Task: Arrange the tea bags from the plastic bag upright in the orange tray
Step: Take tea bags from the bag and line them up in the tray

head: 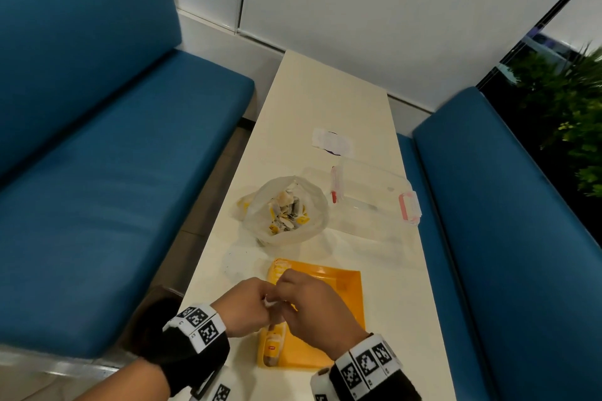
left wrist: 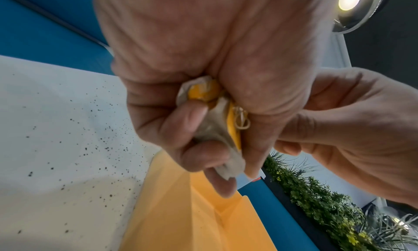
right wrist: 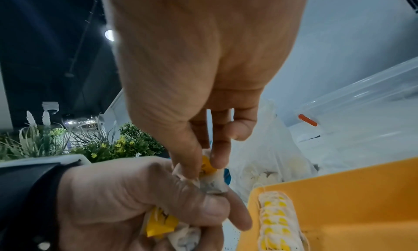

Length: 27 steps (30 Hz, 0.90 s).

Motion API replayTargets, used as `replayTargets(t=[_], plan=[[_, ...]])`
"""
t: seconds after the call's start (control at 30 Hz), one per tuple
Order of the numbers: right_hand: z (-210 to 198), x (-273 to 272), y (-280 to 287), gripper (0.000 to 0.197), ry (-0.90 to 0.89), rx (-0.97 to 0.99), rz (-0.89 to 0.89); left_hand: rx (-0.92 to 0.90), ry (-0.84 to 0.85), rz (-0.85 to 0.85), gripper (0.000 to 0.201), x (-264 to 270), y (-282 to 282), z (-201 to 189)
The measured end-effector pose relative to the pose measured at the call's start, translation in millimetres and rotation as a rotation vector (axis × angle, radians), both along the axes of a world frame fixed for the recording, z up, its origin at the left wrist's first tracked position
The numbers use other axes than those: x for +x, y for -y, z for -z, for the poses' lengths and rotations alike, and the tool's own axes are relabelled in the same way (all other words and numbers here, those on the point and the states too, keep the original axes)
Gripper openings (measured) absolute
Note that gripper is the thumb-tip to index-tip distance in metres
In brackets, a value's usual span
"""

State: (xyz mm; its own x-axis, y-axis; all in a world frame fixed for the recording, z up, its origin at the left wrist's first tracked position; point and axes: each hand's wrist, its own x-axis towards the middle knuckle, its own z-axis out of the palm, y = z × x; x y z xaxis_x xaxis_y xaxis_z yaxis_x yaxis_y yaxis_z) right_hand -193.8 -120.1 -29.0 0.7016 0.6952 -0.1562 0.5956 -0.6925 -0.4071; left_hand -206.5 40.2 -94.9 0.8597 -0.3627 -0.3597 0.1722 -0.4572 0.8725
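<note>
Above the orange tray (head: 345,296), both hands, left hand (head: 242,308) and right hand (head: 312,306), pinch tea bags (left wrist: 217,122); one upright row (right wrist: 277,221) is done, many remain in the plastic bag (head: 286,210) beyond.

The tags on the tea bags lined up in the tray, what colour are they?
Yellow tags on white tea bags, clearest in the right wrist view.

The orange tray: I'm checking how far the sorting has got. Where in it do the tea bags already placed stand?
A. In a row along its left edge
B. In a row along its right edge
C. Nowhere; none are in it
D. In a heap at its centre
A: the head view shows the tea bags lined up against the left wall of the orange tray, with the rest of its floor bare.
</note>
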Motion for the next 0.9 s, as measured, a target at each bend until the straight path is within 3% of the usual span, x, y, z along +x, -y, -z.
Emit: replayTargets(t=[0.1,0.33,0.47,0.63,0.9], plan=[[4,5,1,0.023,0.014,0.053,0.064,-0.049,-0.034,-0.035,0.007,2,0,-1],[-3,27,13,0.017,0.040,0.165,0.253,-0.031,-0.060,-0.132,0.026,2,-14,17],[-7,43,25,0.013,0.047,0.163,0.325,-0.043,-0.030,-0.240,0.007,2,-20,20],[13,60,35,0.011,-0.024,0.000,0.415,0.069,-0.030,-0.341,0.014,6,-18,25],[46,64,31,0.019,-0.047,-0.149,0.469,0.287,-0.089,-0.374,0.047,8,2,33]])
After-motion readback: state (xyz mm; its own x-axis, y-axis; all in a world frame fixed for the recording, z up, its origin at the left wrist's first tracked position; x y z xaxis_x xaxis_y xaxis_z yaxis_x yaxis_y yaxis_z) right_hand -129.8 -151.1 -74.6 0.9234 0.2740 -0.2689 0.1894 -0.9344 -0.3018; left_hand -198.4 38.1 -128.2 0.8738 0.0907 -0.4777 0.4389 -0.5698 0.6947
